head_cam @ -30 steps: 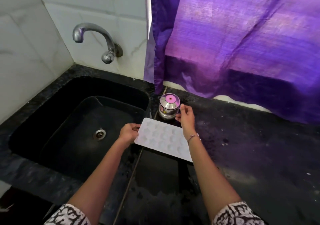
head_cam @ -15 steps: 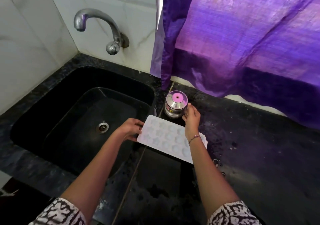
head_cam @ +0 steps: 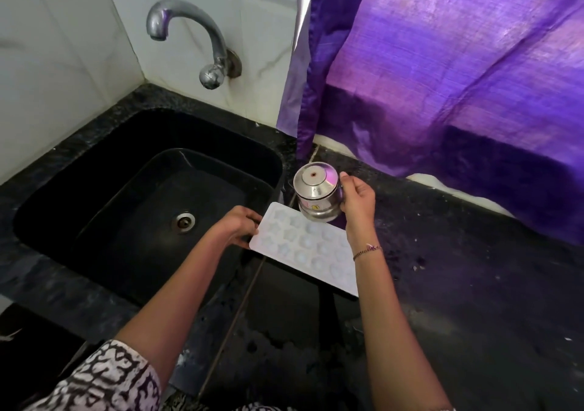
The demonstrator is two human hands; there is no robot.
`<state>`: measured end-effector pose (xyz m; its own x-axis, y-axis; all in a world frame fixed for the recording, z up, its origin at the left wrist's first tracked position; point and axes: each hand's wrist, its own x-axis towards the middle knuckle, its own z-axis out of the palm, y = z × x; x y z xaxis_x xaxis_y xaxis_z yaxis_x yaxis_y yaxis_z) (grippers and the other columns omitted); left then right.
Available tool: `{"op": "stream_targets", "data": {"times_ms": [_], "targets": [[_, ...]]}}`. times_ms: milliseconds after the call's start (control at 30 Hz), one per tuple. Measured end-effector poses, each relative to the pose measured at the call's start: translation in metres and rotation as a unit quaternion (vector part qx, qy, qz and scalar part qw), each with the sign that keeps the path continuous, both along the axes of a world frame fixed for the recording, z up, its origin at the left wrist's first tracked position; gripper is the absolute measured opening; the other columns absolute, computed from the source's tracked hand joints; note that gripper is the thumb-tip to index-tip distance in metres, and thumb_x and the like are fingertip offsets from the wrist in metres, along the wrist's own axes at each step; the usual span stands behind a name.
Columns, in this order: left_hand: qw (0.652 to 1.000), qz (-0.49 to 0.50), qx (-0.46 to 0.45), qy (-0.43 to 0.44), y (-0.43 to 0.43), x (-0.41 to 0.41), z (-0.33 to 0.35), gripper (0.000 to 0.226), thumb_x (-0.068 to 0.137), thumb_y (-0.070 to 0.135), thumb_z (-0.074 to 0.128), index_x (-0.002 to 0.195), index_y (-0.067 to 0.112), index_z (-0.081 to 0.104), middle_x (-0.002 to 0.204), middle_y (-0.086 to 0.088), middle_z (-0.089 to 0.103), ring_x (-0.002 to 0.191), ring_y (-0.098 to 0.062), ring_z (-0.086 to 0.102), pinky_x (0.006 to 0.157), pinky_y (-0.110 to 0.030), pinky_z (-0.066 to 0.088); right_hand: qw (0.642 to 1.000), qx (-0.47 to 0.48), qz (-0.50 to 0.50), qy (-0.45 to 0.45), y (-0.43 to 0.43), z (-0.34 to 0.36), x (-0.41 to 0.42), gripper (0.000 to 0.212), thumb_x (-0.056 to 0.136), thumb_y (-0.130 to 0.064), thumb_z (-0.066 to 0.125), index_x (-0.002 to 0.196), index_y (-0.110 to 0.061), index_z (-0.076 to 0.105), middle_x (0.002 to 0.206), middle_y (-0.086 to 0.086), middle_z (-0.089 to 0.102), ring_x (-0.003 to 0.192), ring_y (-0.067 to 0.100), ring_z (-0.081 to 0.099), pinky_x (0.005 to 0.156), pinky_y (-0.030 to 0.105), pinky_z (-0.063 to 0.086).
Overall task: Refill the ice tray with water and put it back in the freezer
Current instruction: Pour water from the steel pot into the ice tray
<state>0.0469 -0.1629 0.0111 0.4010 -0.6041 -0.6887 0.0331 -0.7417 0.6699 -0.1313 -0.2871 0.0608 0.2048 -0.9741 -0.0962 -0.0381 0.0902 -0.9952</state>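
left hand (head_cam: pixel 235 229) grip pinches the ice tray (head_cam: pixel 303 246); right hand (head_cam: pixel 358 200) grip curls round steel pot (head_cam: pixel 316 196).

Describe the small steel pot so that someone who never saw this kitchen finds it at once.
Start at the black sink; on the dark counter right of it is a white ice tray. At the tray's far edge, the right hand grips the steel pot. It is the only shiny, round metal vessel there.

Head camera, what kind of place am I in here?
Probably a home kitchen: a black sink under a wall tap, a dark stone counter, and an ice tray.
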Motion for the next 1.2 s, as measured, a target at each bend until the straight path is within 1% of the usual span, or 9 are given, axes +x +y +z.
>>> {"op": "stream_targets", "data": {"times_ms": [133, 267, 467, 533, 633, 733, 867, 1000, 1200], "targets": [[1.000, 0.002, -0.003, 0.003, 0.002, -0.002, 0.005, 0.036, 0.087, -0.014, 0.050, 0.117, 0.004, 0.060, 0.106, -0.015, 0.060, 0.101, -0.029, 0.060, 0.061, -0.038, 0.054, 0.995, -0.024, -0.002, 0.097, 0.012, -0.001, -0.007, 0.044, 0.089, -0.031, 0.059, 0.051, -0.022, 0.038, 0.051, -0.004, 0.035, 0.057, 0.014, 0.032, 0.059, 0.031, 0.028], [1.000, 0.004, -0.004, -0.005, 0.003, -0.004, 0.009, 0.034, 0.087, -0.014, 0.051, 0.114, 0.005, 0.062, 0.109, -0.016, 0.060, 0.106, -0.032, 0.059, 0.062, -0.038, 0.053, 0.978, -0.062, 0.000, 0.200, 0.019, 0.007, -0.011, 0.043, 0.091, -0.036, 0.056, 0.055, -0.018, 0.040, 0.051, -0.005, 0.040, 0.053, 0.010, 0.036, 0.057, 0.031, 0.030], [1.000, 0.013, -0.005, -0.002, 0.004, -0.006, 0.012, 0.033, 0.087, -0.013, 0.051, 0.113, 0.005, 0.062, 0.108, -0.016, 0.060, 0.106, -0.030, 0.059, 0.060, -0.037, 0.053, 0.959, -0.107, 0.002, 0.264, 0.024, 0.018, -0.011, 0.040, 0.092, -0.035, 0.053, 0.059, -0.014, 0.042, 0.054, 0.001, 0.041, 0.054, 0.014, 0.037, 0.056, 0.032, 0.030], [1.000, 0.013, -0.006, 0.000, 0.005, -0.006, 0.012, 0.034, 0.087, -0.013, 0.050, 0.115, 0.004, 0.061, 0.110, -0.016, 0.060, 0.103, -0.028, 0.059, 0.060, -0.037, 0.052, 0.956, -0.112, 0.005, 0.270, 0.024, 0.021, -0.011, 0.040, 0.092, -0.035, 0.053, 0.059, -0.015, 0.041, 0.056, 0.003, 0.041, 0.055, 0.014, 0.036, 0.055, 0.032, 0.029], [1.000, 0.014, -0.006, 0.004, 0.005, -0.006, 0.013, 0.035, 0.087, -0.013, 0.051, 0.115, 0.004, 0.062, 0.111, -0.017, 0.060, 0.107, -0.029, 0.058, 0.058, -0.036, 0.053, 0.956, -0.111, 0.009, 0.272, 0.025, 0.023, -0.011, 0.041, 0.092, -0.034, 0.053, 0.058, -0.016, 0.039, 0.054, 0.000, 0.040, 0.054, 0.013, 0.036, 0.054, 0.032, 0.028], [1.000, 0.013, -0.007, 0.004, 0.005, -0.006, 0.014, 0.034, 0.087, -0.013, 0.051, 0.115, 0.004, 0.062, 0.108, -0.015, 0.059, 0.101, -0.027, 0.057, 0.056, -0.035, 0.052, 0.957, -0.109, 0.008, 0.267, 0.026, 0.022, -0.012, 0.040, 0.092, -0.034, 0.053, 0.059, -0.015, 0.040, 0.056, 0.002, 0.040, 0.055, 0.014, 0.035, 0.055, 0.032, 0.028], [1.000, 0.011, -0.009, -0.001, 0.005, -0.005, 0.011, 0.034, 0.087, -0.013, 0.051, 0.114, 0.003, 0.062, 0.105, -0.014, 0.058, 0.101, -0.027, 0.058, 0.068, -0.039, 0.054, 0.960, -0.106, 0.002, 0.257, 0.025, 0.018, -0.013, 0.042, 0.091, -0.033, 0.054, 0.057, -0.017, 0.036, 0.056, 0.003, 0.036, 0.057, 0.015, 0.033, 0.056, 0.032, 0.027], [1.000, 0.011, -0.011, 0.001, 0.005, -0.006, 0.012, 0.033, 0.088, -0.013, 0.050, 0.116, 0.002, 0.060, 0.102, -0.013, 0.057, 0.097, -0.025, 0.056, 0.069, -0.039, 0.052, 0.968, -0.084, -0.006, 0.237, 0.026, 0.013, -0.014, 0.040, 0.091, -0.034, 0.055, 0.058, -0.016, 0.039, 0.057, 0.003, 0.037, 0.057, 0.014, 0.032, 0.058, 0.031, 0.027], [1.000, 0.009, -0.006, 0.000, 0.006, -0.007, 0.015, 0.032, 0.087, -0.013, 0.051, 0.114, 0.003, 0.062, 0.105, -0.014, 0.059, 0.098, -0.026, 0.058, 0.053, -0.033, 0.051, 0.986, -0.026, -0.019, 0.164, 0.024, 0.009, -0.020, 0.038, 0.090, -0.030, 0.057, 0.057, -0.019, 0.042, 0.057, 0.001, 0.039, 0.060, 0.015, 0.035, 0.061, 0.031, 0.029]]}}
